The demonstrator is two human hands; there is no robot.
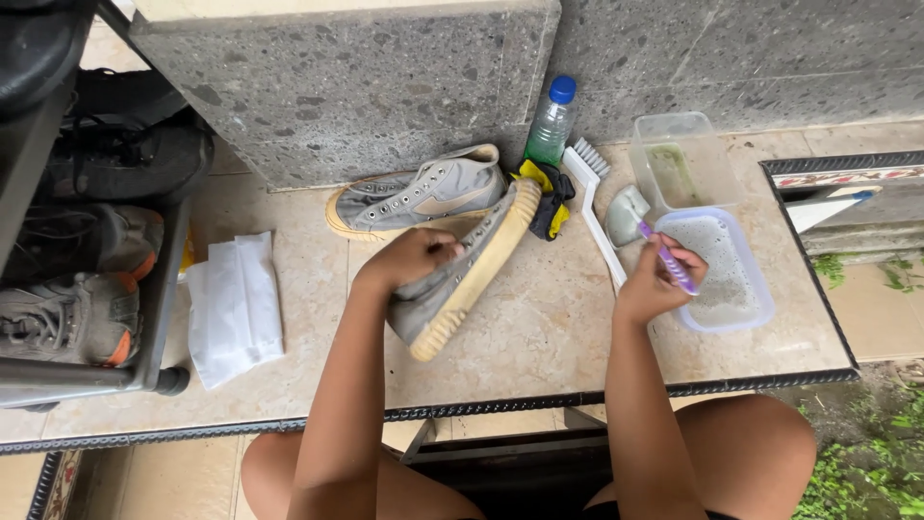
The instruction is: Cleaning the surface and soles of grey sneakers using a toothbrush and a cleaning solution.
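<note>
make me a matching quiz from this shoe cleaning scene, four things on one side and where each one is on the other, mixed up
Things:
1. grey shoe with the yellowish sole
2. purple toothbrush
3. bottle with the blue cap
4. white cloth

Places:
A. standing against the stone wall
B. lying flat on the tiles beside the shoe rack
C. held in the left hand
D. held in the right hand, over the tub of foamy water

Pairs: 1-C, 2-D, 3-A, 4-B
</note>
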